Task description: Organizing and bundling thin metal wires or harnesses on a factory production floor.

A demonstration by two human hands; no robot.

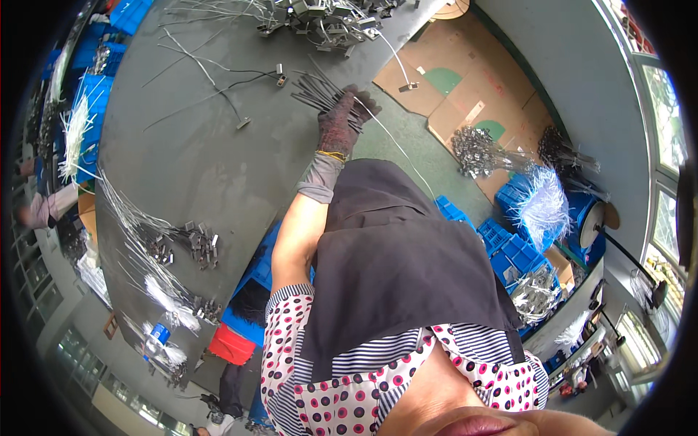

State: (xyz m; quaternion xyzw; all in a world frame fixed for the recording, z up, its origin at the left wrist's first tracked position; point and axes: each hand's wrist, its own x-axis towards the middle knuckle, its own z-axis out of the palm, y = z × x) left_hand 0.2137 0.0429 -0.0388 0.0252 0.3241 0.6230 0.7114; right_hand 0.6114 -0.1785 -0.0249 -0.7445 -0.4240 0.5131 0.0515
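Observation:
My left hand (339, 125), in a dark, worn glove with a grey cuff and a yellow band at the wrist, reaches over the right edge of the grey table. Its fingers are closed round a bunch of thin dark strips (314, 90), whose ends fan out to the left. Whether they are tubes or cut wires, I cannot tell. A thin white cable (396, 138) runs from beside the fingers down to the right. Left of the strips, a dark cable with a small metal connector (281, 76) lies on the table. My right hand is out of view.
On the table (189, 145) lie a heap of metal-ended cables (320, 22) at the far side and cable bundles (185, 243) at the left. Flattened cardboard (465, 65) covers floor at right. Blue crates (505, 247) and a red bin (233, 344) stand near my body.

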